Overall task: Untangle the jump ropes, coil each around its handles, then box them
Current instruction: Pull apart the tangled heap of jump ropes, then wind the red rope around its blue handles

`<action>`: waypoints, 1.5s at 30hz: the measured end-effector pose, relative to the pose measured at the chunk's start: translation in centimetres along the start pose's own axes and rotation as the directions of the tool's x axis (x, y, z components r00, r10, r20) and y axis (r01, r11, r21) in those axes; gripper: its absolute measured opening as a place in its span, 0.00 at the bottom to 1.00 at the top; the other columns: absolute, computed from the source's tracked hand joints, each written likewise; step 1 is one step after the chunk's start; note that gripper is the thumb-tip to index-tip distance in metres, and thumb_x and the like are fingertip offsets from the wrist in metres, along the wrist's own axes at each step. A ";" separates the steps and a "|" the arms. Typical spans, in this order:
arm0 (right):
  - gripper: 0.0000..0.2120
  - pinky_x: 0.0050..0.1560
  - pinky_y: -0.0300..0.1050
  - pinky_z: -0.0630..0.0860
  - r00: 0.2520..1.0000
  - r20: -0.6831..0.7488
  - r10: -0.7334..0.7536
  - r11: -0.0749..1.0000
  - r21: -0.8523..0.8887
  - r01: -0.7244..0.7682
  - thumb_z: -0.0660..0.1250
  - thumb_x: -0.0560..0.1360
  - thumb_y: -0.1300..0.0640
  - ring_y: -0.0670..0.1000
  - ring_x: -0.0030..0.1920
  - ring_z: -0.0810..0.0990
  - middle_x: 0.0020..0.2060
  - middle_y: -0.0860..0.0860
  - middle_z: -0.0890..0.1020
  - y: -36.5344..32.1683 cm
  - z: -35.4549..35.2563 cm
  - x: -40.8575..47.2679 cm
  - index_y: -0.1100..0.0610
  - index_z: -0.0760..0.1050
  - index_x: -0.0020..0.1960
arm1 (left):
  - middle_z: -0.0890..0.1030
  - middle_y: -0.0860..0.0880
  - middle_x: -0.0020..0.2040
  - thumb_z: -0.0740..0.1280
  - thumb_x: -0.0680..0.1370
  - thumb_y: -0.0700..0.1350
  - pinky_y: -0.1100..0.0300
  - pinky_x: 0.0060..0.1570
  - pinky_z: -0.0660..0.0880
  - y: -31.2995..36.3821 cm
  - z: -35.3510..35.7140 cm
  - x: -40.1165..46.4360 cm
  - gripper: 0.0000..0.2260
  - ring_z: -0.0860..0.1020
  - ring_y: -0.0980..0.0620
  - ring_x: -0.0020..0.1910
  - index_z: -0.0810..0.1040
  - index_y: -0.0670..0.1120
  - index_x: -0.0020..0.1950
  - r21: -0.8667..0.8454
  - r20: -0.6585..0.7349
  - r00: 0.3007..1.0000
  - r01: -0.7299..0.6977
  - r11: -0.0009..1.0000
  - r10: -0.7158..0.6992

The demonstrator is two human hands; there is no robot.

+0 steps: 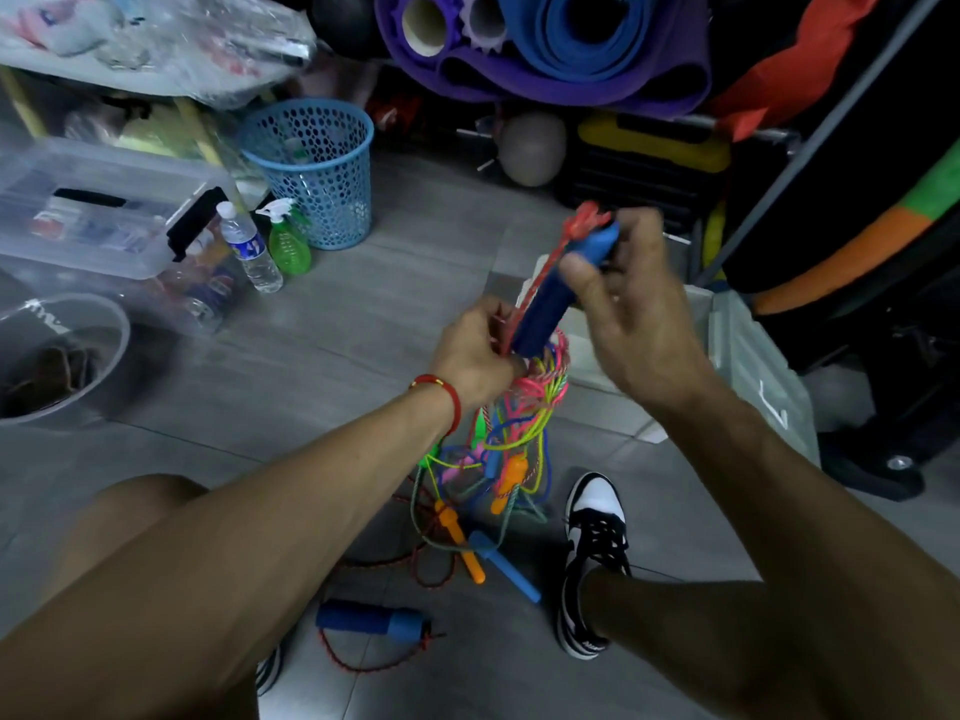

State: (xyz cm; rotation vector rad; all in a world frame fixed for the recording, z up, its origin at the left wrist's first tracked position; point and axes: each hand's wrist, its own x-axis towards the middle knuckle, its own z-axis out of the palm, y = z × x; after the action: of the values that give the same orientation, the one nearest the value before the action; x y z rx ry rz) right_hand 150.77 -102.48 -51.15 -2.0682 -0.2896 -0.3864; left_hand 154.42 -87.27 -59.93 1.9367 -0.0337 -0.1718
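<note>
A tangle of coloured jump ropes (514, 428) hangs from my hands down to the grey floor. My right hand (631, 314) grips the upper end of a blue foam handle (558, 293), with a red rope (545, 262) running along it and knotted at the top. My left hand (475, 353) pinches the ropes at the handle's lower end. On the floor lie an orange handle (462, 543), a light blue handle (506, 566) and a second blue foam handle (371, 619) with red rope. A white box (748, 356) stands behind my right hand.
A blue mesh basket (317, 168), a green spray bottle (288, 241) and a water bottle (249, 249) stand at the back left beside a clear lidded bin (104, 210). Rolled mats (545, 44) fill the back. My shoe (595, 553) is near the ropes.
</note>
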 end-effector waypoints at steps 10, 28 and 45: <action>0.16 0.42 0.59 0.84 0.835 0.234 0.498 0.862 -0.236 -0.448 0.64 0.79 0.42 0.56 0.36 0.85 0.40 0.56 0.84 1.5 -0.4 1.0 0.55 0.74 0.53 | 0.83 0.49 0.41 0.68 0.75 0.39 0.55 0.47 0.77 -2.4 -2.6 0.6 0.10 0.79 0.53 0.39 0.79 0.53 0.39 0.103 -0.085 0.996 0.011 0.995 -0.002; 0.13 0.33 0.39 0.72 0.171 0.750 0.639 0.622 -0.373 -0.688 0.60 0.83 0.46 0.49 0.31 0.74 0.36 0.52 0.76 4.4 22.5 -10.4 0.55 0.73 0.47 | 0.76 0.44 0.41 0.65 0.79 0.36 0.53 0.28 0.80 -13.7 -16.0 -16.5 0.08 0.77 0.48 0.34 0.72 0.44 0.56 -0.024 -0.002 0.740 0.673 0.740 -0.673; 0.11 0.42 0.55 0.80 0.587 0.739 0.329 0.916 -0.401 -0.009 0.68 0.70 0.45 0.55 0.54 0.84 0.54 0.52 0.82 19.2 27.1 -29.1 0.48 0.78 0.50 | 0.77 0.47 0.35 0.70 0.79 0.48 0.63 0.21 0.69 -18.3 -15.0 -13.1 0.13 0.72 0.53 0.25 0.72 0.44 0.58 0.127 -0.041 0.736 0.675 0.727 -0.676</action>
State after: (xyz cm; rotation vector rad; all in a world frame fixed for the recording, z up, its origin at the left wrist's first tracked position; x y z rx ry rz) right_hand 134.97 -89.91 -90.45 -2.5029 -0.5735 0.7266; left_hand 142.40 -65.33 -70.25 2.0029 0.6914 -0.6825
